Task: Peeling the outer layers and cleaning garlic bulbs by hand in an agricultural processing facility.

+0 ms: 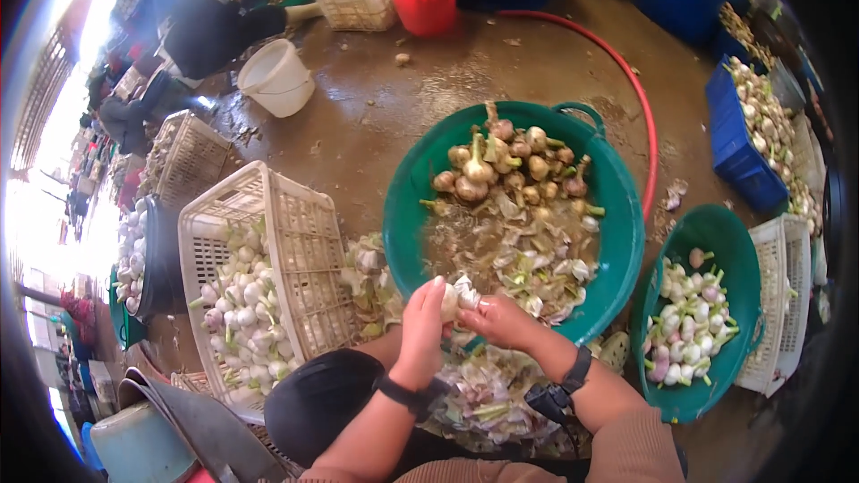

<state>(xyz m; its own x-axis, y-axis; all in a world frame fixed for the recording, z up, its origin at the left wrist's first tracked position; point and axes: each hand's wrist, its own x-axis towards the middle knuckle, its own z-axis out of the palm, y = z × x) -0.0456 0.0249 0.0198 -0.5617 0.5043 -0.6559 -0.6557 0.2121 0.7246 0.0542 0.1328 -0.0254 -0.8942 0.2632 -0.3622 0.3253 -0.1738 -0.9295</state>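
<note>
My left hand (422, 320) is closed around a pale garlic bulb (449, 302), held over the near rim of a big green tub (399, 181). Against the bulb, my right hand (503, 321) pinches a piece of white garlic skin (465, 290). Unpeeled brownish garlic bulbs (477, 161) with cut stems are heaped at the far side inside the tub. Loose skins (528, 264) and murky water cover the rest of its bottom. Below my hands, more peelings (492, 394) are piled between my legs.
A white crate (309, 241) of clean garlic stands at left. To the right are a smaller green tub (649, 340) of clean bulbs and a blue crate (738, 148) of garlic. A red hose (640, 94) curves across the wet floor, near a red bucket (425, 4) and white bucket (279, 80).
</note>
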